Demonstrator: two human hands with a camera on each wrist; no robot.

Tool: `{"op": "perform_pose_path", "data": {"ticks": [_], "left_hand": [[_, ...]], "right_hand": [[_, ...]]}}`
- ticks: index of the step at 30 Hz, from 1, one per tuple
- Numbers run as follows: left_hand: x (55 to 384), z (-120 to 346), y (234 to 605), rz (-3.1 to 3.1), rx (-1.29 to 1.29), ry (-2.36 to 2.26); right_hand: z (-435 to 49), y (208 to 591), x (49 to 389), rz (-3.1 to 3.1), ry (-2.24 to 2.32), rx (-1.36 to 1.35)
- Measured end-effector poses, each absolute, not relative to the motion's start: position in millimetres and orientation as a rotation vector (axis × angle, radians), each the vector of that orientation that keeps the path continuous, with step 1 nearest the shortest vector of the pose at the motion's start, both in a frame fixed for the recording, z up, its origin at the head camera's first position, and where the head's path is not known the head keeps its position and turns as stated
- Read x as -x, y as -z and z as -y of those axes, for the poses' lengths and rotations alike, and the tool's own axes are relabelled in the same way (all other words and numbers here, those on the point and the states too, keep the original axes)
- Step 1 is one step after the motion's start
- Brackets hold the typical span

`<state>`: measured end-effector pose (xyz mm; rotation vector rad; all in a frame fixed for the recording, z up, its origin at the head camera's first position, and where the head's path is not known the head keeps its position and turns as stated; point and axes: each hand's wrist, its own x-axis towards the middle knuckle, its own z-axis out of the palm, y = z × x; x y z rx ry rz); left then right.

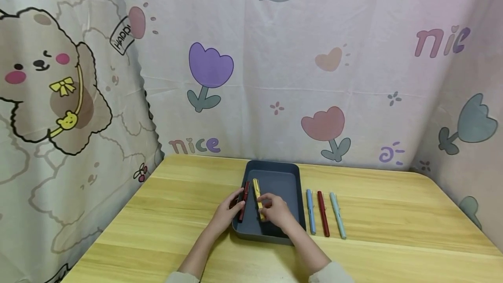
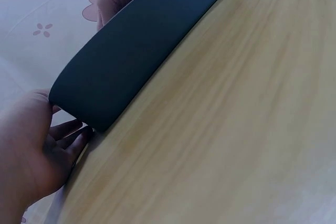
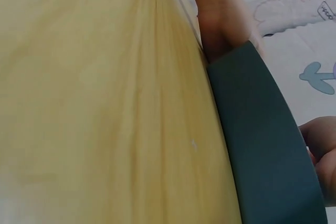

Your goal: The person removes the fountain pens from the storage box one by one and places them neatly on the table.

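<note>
A dark grey tray (image 1: 263, 236) lies on the wooden table, and its outer wall (image 2: 131, 51) fills much of the left wrist view. My left hand (image 1: 226, 214) grips the tray's left side, thumb over the rim and fingers outside, as the left wrist view shows. Inside, near that thumb, lies a dark red pen (image 1: 243, 206). My right hand (image 1: 277, 211) reaches into the tray and pinches a yellow pen (image 1: 256, 186) by its lower part. The yellow pen lies beside the dark red one, slightly tilted. In the right wrist view the tray wall hides most of the right hand (image 3: 321, 145).
To the right of the tray, a blue pen (image 1: 311, 211), a red pen (image 1: 323, 214) and a light green pen (image 1: 338, 215) lie side by side on the table (image 1: 393, 217). A printed curtain (image 1: 255, 56) hangs behind the table and along its left side.
</note>
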<state>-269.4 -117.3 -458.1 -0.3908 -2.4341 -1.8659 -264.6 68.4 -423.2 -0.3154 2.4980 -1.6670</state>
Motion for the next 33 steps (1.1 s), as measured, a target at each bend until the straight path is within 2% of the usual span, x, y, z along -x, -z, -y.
{"op": "perform_pose_path", "data": {"ticks": [33], "left_hand": [[268.4, 116.8, 456.8, 2.420, 0.354, 1.881]], "right_hand": [[-127.0, 394.9, 230.4, -2.445, 1.798, 0.415]]}}
